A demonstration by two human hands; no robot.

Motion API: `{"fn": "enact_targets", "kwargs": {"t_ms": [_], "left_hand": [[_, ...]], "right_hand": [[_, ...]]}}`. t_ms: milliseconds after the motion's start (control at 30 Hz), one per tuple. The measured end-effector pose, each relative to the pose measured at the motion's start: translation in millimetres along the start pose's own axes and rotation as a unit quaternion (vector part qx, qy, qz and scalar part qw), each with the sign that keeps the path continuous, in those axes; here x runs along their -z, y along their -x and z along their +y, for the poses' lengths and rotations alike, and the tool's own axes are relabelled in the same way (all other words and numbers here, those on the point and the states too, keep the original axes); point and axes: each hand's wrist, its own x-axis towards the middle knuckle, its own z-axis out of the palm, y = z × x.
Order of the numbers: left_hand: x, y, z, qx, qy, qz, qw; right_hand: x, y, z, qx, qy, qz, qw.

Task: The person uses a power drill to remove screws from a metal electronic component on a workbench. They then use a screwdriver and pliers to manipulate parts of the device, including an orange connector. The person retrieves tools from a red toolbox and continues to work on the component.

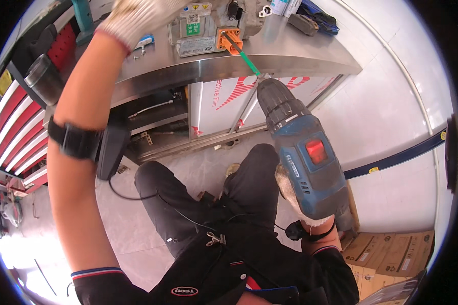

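My right hand [288,192], in a pale knit glove, grips a blue and black cordless drill [310,152]; the drill body hides most of its fingers. From the chuck a long driver bit [249,63] with a green sleeve reaches up to an orange connector [230,41]. That connector is mounted on the front of a grey metal housing [197,35] bearing several labels. My left hand [137,23], gloved too, is at the housing's left side by the top edge. Its fingers run out of the picture, so their hold cannot be made out.
The housing stands on a steel workbench [310,48]. Small screws [136,57] and a blue-topped item [145,41] lie left of it. A dark pouch [318,20] rests at right. Below are open shelves [152,114]; red drawers [18,129] stand left, cardboard boxes [392,254] lower right.
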Motion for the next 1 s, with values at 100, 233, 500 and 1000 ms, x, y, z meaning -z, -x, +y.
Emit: {"fn": "enact_targets", "kwargs": {"t_ms": [100,233,500,1000], "left_hand": [[-3.4,-13.3,20.3,0.008,0.016,-0.116,0.993],[-14.1,-22.0,19.5,-0.030,0.025,-0.174,0.984],[-17.8,-22.4,9.0,-0.065,0.032,-0.192,0.979],[-25.6,-25.3,11.4,-0.074,-0.014,-0.167,0.983]], "right_hand": [[0.0,1.2,-1.0,-0.025,-0.006,-0.006,1.000],[1.9,2.9,-3.7,-0.059,-0.016,-0.010,0.998],[-2.8,6.7,-8.3,-0.044,0.018,-0.033,0.998],[-8.5,19.8,6.8,-0.249,-0.407,0.002,0.879]]}}
